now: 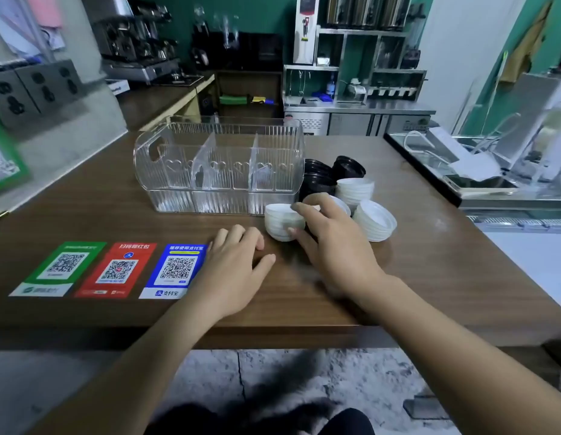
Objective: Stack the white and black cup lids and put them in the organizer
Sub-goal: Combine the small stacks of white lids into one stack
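A clear ribbed organizer (219,164) with three compartments stands on the brown counter, nothing inside it. To its right lie stacks of white lids (374,219) and black lids (348,166). My right hand (331,243) grips a short stack of white lids (280,222) just in front of the organizer's right end, thumb below and fingers over the top. My left hand (233,266) rests flat on the counter, fingers relaxed, a little left of that stack and holding nothing.
Three QR-code stickers (119,270) lie on the counter (429,262) at front left. A sink area (480,180) borders the counter on the right. A coffee machine (131,36) and steel shelving (363,61) stand behind.
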A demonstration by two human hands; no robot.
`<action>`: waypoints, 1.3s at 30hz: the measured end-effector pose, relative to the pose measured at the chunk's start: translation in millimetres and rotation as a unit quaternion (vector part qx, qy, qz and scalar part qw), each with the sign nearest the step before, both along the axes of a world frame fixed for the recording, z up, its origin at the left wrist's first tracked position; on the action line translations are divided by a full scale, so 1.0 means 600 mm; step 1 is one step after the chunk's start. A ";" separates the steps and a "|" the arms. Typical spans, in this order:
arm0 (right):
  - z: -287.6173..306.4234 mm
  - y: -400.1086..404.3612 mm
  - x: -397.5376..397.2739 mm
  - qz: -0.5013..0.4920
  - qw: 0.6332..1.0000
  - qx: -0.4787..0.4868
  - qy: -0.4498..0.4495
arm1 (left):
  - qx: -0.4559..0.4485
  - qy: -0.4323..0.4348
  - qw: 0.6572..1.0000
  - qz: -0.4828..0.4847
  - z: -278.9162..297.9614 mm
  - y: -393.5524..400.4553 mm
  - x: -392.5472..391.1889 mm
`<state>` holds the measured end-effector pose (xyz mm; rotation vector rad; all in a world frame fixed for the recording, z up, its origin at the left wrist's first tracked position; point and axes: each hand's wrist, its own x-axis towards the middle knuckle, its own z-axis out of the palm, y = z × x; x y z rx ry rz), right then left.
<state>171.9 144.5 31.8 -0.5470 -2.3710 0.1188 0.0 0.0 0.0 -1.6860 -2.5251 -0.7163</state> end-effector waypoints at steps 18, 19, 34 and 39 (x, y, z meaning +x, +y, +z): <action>-0.004 0.040 -0.032 0.042 0.994 -0.102 0.022 | 0.050 -0.080 0.995 -0.014 0.003 -0.003 -0.011; -0.003 0.042 -0.031 0.044 0.994 -0.096 0.036 | 0.067 -0.101 0.993 -0.015 0.005 -0.003 -0.012; -0.012 -0.022 0.018 0.195 0.773 -0.576 0.181 | 0.237 -0.213 0.939 -0.129 0.036 -0.008 -0.003; -0.020 -0.019 0.031 0.179 0.837 -0.487 0.175 | 0.194 -0.224 0.946 -0.130 0.030 -0.014 -0.010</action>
